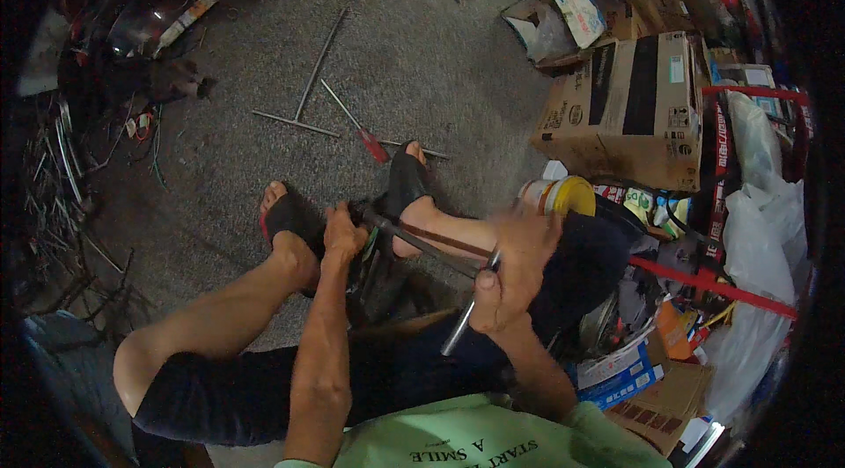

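Note:
My right hand is closed round the silver crossbar of a T-handle wrench. The hand is partly smeared by motion. From the crossbar, the wrench's dark shaft runs left across my shin to a dark part between my feet. My left hand is low by that far end, its fingers curled at a dark part whose kind I cannot make out. Just ahead of my feet lie a second T-handle wrench and a screwdriver with a red handle. Part of another metal rod shows beside my right foot.
A large cardboard box stands at the right, with an open smaller box beyond it. A yellow-lidded tub is close to my right knee. Red straps and plastic bags lie further right. Loose metal rods and wires clutter the left.

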A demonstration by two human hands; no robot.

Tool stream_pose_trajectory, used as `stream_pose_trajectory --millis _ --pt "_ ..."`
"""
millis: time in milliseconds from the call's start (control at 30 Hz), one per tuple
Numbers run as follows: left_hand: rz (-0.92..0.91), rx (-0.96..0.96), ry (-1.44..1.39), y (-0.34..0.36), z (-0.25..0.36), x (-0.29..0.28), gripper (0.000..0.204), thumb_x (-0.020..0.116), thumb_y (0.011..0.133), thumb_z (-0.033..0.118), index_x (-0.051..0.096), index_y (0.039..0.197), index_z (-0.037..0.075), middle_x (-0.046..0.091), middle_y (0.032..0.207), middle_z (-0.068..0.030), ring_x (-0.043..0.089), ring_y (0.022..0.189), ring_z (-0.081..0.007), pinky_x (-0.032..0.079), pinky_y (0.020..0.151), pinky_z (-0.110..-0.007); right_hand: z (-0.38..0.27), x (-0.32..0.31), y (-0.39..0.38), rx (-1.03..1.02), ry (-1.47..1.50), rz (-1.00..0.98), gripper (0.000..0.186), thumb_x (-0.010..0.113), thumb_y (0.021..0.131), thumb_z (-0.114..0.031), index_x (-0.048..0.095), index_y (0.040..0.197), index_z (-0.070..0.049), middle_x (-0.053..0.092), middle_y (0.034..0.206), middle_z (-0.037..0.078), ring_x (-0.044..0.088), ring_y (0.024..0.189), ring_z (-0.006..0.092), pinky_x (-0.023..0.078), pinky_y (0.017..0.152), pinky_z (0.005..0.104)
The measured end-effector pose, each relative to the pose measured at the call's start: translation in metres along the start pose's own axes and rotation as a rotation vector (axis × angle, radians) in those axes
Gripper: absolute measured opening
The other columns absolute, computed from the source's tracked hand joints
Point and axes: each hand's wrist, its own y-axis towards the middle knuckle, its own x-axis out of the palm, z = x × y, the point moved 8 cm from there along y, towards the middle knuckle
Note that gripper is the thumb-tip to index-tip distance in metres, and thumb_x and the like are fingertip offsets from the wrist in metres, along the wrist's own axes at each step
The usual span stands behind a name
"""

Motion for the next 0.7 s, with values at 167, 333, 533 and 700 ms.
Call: stream_pose_trajectory --millis 167,333,533,700 --pt "-0.023 -0.005 -0.09 -0.011 0.022 -0.01 0.062 0.072 0.077 0.016 0.046 0.131 -0.002 0.044 0.133 -0.0228 0.048 0.122 -0.0412 0.044 0.101 -0.043 -0.001 0.016 -0.003 -0.039 0.123 -0.358 0.037 0.051 0.079 -0.035 0.054 0.059 -0.003 0.053 0.064 0.014 0.056 0.065 0.0322 0.043 0.063 0.0399" --pt "-0.024 -0.012 -0.143 -0.011 0.019 -0.011 0.063 0.072 0.078 0.018 0.045 0.132 -0.001 0.043 0.136 -0.0228 0.046 0.124 -0.0407 0.043 0.101 -0.043 -0.019 0.026 0.002 -0.064 0.083 -0.445 0.033 0.068 0.071 -0.035 0.054 0.062 -0.006 0.053 0.06 0.01 0.055 0.055 0.0265 0.038 0.056 0.0366" --pt "-0.088 -0.039 -0.114 -0.001 0.005 0.004 0.066 0.07 0.079 0.018 0.041 0.136 0.002 0.035 0.146 -0.0252 0.041 0.131 -0.0408 0.038 0.106 -0.043 -0.011 0.029 0.011 -0.133 0.19 -0.995 0.065 0.075 0.065 -0.052 0.062 0.103 -0.001 0.059 0.074 0.009 0.062 0.069 0.0279 0.045 0.065 0.0413" --pt "-0.087 -0.066 -0.106 -0.004 0.01 0.0 0.068 0.069 0.079 0.018 0.039 0.138 0.002 0.035 0.146 -0.025 0.04 0.132 -0.0404 0.038 0.106 -0.043 -0.016 0.029 -0.019 -0.402 0.122 -1.199 0.062 0.073 0.07 -0.04 0.057 0.116 0.0 0.061 0.084 0.013 0.066 0.08 0.0284 0.052 0.066 0.0401"
